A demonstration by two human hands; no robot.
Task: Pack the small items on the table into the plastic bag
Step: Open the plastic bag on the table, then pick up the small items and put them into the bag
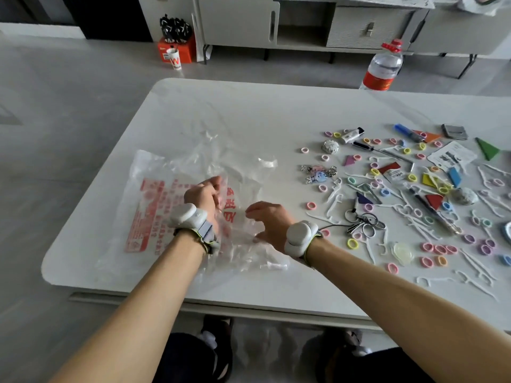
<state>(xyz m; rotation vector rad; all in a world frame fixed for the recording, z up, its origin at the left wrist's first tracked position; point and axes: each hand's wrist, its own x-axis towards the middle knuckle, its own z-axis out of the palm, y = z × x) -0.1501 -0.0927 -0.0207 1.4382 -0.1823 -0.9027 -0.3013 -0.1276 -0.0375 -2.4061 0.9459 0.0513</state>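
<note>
You are gripping the plastic bag (pixel 166 194) with left hand (pixel 206 196) and right hand (pixel 269 219); small items (pixel 375 171) are lying right of your right fingers (pixel 253 210).

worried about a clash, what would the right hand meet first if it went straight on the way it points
The plastic bag: the right hand points left over its crumpled film, and the left hand lies just beyond. Depth is unclear, so it may already touch it.
</note>
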